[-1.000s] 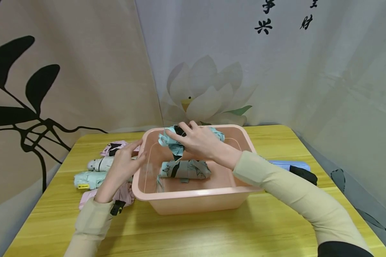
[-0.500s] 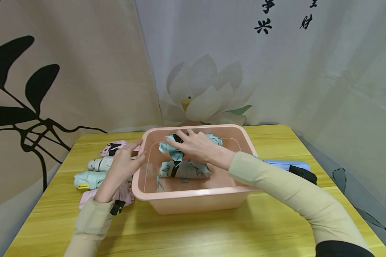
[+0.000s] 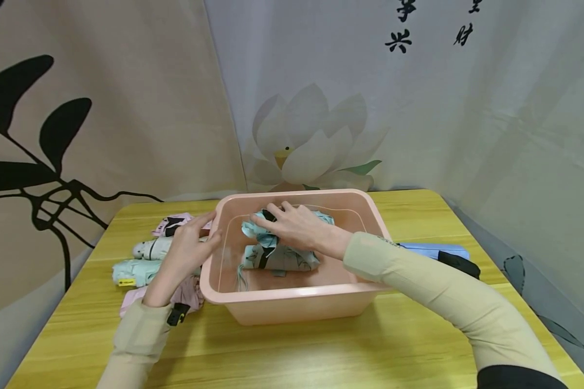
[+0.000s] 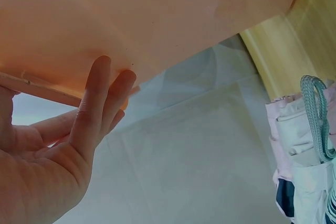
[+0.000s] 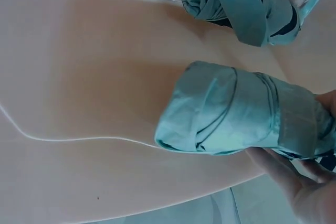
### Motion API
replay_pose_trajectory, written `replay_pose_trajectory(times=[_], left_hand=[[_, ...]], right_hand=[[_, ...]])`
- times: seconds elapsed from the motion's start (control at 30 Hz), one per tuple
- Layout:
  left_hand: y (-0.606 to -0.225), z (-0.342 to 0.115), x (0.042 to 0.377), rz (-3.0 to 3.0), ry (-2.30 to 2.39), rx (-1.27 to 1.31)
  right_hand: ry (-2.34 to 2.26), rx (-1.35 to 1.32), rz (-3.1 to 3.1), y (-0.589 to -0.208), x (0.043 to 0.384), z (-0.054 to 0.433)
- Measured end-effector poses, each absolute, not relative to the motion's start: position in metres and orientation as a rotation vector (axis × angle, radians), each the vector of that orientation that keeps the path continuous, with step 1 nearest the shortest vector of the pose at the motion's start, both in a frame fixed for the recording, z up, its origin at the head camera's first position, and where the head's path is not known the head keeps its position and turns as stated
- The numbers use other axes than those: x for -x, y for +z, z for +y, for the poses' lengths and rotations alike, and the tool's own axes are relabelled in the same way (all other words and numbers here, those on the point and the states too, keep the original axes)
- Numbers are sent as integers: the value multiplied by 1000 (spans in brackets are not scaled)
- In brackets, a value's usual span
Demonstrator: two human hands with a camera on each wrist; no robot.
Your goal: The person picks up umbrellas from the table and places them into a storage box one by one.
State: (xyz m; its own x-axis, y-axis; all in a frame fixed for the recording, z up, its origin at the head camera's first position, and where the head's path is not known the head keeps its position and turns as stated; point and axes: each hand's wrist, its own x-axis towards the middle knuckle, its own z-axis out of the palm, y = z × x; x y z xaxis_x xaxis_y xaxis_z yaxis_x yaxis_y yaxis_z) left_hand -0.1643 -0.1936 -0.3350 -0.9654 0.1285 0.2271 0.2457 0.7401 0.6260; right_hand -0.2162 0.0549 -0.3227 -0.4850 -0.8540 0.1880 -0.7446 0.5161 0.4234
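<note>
My right hand [image 3: 304, 227] grips a rolled light-blue folding umbrella [image 3: 257, 231] from above, inside the pink plastic basin [image 3: 302, 293]. In the right wrist view the held umbrella [image 5: 220, 111] sticks out past the fingers, over the basin floor. Just in front of it a grey-blue patterned umbrella [image 3: 282, 257] lies on the floor, with its cord hanging to the left. My left hand [image 3: 190, 246] rests at the basin's left rim. The left wrist view shows its fingers [image 4: 94, 98] extended, touching the outer wall under the rim.
Several rolled umbrellas, including a mint one [image 3: 136, 270] and a white one [image 3: 152, 248], lie left of the basin on the wooden table [image 3: 292, 356]. A blue item [image 3: 428, 249] with a black end [image 3: 459, 263] lies to the right. A printed curtain [image 3: 321, 81] hangs behind.
My right hand has lowered the light-blue umbrella into the basin and toward me, close behind the grey-blue umbrella. The left hand has stayed at the rim.
</note>
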Motion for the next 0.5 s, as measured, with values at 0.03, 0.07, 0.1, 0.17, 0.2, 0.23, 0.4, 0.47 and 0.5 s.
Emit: replay_pose_trajectory(times=[0.03, 0.07, 0.1, 0.17, 0.2, 0.23, 0.4, 0.47, 0.5], left_hand=[[-335, -194, 164, -2772, -1033, 300], [-335, -193, 164, -2772, -1033, 300], [-335, -193, 164, -2772, -1030, 300], [-334, -193, 164, -2772, -1027, 301], [-334, -193, 164, -2773, -1025, 301], [-334, -193, 164, -2775, -1023, 300], [-334, -193, 164, -2782, -1024, 294], [-333, -193, 163, -2784, -1029, 292], [-333, -193, 163, -2785, -1033, 291]], right_hand=[[-407, -1324, -2395, -323, 216, 55], [-410, -1325, -2405, -323, 216, 55], [-411, -1328, -2415, -323, 215, 55], [-408, -1337, -2436, -323, 215, 55], [-405, -1343, -2446, -324, 215, 55], [-403, -1347, -2456, -324, 215, 55], [-386, -1365, -2478, -327, 216, 55], [-389, -1366, -2487, -327, 216, 55], [-393, -1365, -2490, -327, 216, 54]])
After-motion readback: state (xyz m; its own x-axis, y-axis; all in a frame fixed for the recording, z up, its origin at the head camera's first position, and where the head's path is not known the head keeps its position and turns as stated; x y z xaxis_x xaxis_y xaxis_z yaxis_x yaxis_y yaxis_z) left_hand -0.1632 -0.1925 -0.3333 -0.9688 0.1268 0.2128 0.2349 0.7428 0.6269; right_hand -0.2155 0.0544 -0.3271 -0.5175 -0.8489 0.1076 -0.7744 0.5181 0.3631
